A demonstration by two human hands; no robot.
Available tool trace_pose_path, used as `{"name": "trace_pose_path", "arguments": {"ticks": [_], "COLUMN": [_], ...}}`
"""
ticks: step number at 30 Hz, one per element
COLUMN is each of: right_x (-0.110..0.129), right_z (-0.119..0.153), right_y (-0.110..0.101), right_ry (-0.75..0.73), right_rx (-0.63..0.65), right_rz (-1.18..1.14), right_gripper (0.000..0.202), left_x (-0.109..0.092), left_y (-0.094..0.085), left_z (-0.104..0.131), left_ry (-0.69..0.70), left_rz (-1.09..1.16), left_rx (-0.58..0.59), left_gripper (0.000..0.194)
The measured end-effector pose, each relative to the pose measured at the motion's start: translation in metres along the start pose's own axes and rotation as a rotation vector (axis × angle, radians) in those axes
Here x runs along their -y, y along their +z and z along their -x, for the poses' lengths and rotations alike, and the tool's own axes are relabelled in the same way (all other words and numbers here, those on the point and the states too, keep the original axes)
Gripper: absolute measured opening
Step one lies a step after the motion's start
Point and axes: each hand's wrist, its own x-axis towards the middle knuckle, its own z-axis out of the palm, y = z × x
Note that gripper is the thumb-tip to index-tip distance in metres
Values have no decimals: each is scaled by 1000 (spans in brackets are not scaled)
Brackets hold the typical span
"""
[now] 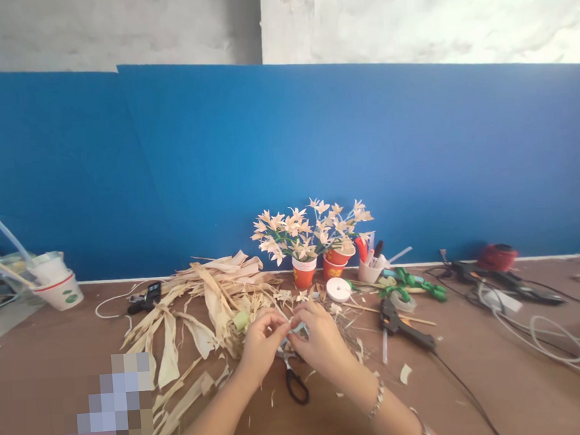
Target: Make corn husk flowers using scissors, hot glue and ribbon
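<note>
Brown table [285,433] carries the work. Nearest on it, as I view remotely, lie black-handled scissors [289,375], which reach partly beneath the hands. Above them, my left hand [264,336] and right hand [318,335] meet; thumb and fingertips of each are drawn together on a small pale piece [291,331], whose exact form is hidden.

I judge the step in hand to be 2-handed fine shaping or joining. Next move, in my judgement: hold 1 pinch steady, adjust with the other, avoid crushing.

Beyond, to the left, spreads a heap of dry husk-like strips [216,302]; to the right lies a glue gun [401,325]. Farther back, a white roll [331,290] sits before red paper cups [303,277] holding pale flowers [295,227]. Behind stands a blue partition [265,146].
</note>
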Motion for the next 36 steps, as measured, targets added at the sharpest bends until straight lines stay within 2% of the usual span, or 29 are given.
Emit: {"name": "trace_pose_path", "arguments": {"ticks": [13,24,32,36], "right_x": [-1,-2,-4,-3], "right_z": [0,1,0,1], "right_y": [-1,-1,4,3], "right_ry": [-23,-39,32,-4], "right_rx": [35,126,30,50], "right_rz": [-60,-96,-75,-94], "right_gripper": [15,18,8,12], "left_x": [0,3,4,4], "left_y": [0,0,1,2], "left_z": [1,1,1,1], "left_ry": [34,26,24,39], "left_rz": [-8,-6,-17,-13], "left_rx": [36,27,-9,-12], "left_gripper": [16,19,18,18]}}
